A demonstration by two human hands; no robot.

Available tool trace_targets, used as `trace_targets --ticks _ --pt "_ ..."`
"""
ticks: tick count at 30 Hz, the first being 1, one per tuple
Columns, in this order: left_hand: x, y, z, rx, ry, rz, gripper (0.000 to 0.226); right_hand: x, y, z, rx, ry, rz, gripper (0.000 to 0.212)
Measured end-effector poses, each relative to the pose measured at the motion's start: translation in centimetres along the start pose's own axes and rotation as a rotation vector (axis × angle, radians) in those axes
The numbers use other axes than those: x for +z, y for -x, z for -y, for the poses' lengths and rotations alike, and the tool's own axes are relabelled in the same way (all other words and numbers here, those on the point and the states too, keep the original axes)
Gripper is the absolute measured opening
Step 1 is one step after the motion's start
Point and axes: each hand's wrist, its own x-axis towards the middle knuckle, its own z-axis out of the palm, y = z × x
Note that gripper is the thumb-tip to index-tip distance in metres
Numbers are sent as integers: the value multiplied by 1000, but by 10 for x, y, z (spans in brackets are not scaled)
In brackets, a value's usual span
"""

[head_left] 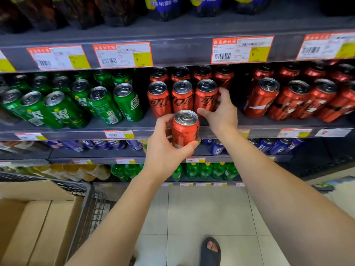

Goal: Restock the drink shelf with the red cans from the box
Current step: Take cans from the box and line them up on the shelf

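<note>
We face the shelf [242,121], where red cans [159,99] stand in rows right of green cans [128,103]. Low on our left the open box [38,227] sits in a wire cart [96,205]. Both our forearms reach up and forward, nearly straight. Our left hand [164,149] wraps a can [185,130], held upright just before the shelf's edge, thumb across its lower front. Our right hand [223,115] grips the end can [205,98] of the front three, thumb before it, fingers behind.
</note>
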Motion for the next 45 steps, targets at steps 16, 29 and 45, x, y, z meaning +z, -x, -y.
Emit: trace_targets --ticks 16,29,45 --pt "19 -15 -12 -4 83 -5 77 -48 43 21 155 -473 234 44" --pt "23 -52 -15 213 -139 52 73 -73 35 15 -5 -282 118 63" --pt "-17 -88 32 95 -284 -400 63 -37 -22 -5 31 3 -225 77"
